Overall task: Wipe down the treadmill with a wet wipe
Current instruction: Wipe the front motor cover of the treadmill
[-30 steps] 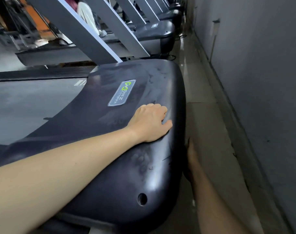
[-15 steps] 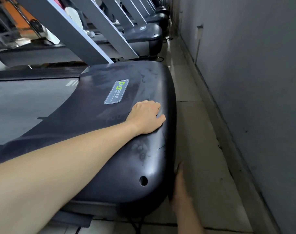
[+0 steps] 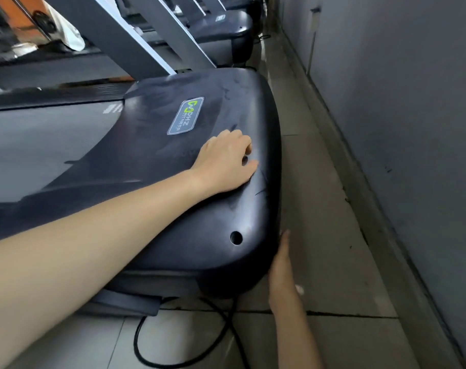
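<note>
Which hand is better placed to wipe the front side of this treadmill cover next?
Probably the right hand: it lies along the front side wall of the dark rounded plastic treadmill cover, near the corner. The left hand rests on the cover's top, bracing. No wet wipe is visible in either hand.

Grey wall (image 3: 399, 102) at right, pale tiled floor (image 3: 333, 262) along it, further treadmills (image 3: 226, 25) beyond.

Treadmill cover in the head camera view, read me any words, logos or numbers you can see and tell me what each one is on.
"DHZ": badge on the black motor cover.
"FITNESS": same badge, beneath the brand.
White marks on the belt: too blurred to read.
Sticker on the next treadmill's cover: too small to read.
</note>
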Available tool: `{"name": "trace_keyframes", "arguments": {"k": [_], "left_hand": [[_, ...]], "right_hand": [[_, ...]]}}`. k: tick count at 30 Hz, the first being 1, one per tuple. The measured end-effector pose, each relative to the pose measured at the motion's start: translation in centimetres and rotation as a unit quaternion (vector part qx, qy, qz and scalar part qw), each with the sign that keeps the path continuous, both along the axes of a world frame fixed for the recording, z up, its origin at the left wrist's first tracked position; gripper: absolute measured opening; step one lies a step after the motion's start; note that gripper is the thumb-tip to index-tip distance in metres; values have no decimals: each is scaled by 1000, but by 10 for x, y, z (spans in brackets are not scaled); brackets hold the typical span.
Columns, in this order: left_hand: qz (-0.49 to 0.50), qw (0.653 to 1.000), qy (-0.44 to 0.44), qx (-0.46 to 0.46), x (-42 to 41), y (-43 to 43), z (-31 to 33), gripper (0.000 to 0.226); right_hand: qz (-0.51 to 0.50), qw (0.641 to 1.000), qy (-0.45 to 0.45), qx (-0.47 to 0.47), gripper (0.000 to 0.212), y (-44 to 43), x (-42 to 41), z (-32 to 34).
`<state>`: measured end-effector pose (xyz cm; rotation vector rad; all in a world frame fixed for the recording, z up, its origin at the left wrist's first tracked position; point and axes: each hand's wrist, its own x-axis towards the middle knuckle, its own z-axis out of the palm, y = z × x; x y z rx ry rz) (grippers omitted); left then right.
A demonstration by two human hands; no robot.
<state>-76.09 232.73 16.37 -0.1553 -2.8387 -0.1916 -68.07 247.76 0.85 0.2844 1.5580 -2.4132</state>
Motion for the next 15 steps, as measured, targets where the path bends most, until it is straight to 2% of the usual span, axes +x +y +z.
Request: {"name": "trace_keyframes", "arguments": {"k": [1, 2, 5, 8, 9, 11, 13, 15], "left_hand": [[-13, 1000, 4, 2, 20, -3, -3, 27], [-28, 999, 17, 1, 39, -6, -6, 30], [-51, 998, 46, -11, 90, -17, -18, 37], [-35, 996, 76, -13, 124, -26, -24, 39], [-33, 995, 87, -19, 130, -29, -26, 40], [-34, 994, 103, -22, 137, -30, -34, 40], [-28, 993, 111, -8, 138, -30, -39, 40], [-23, 993, 119, 5, 138, -29, -41, 40]], "right_hand": [[10, 1000, 16, 23, 107, -3, -3, 6], [2, 998, 28, 54, 106, -5, -12, 12], [-6, 996, 68, 53, 82, -4, -35, 13], [-35, 998, -12, -49, 43, -6, -15, -7], [-49, 996, -43, -63, 37, -10, -2, -13], [-94, 992, -81, -33, 36, -20, 22, -17], [-125, 990, -36, 47, 48, -31, 33, 2], [-135, 983, 47, 116, 60, -36, 33, 14]]}}
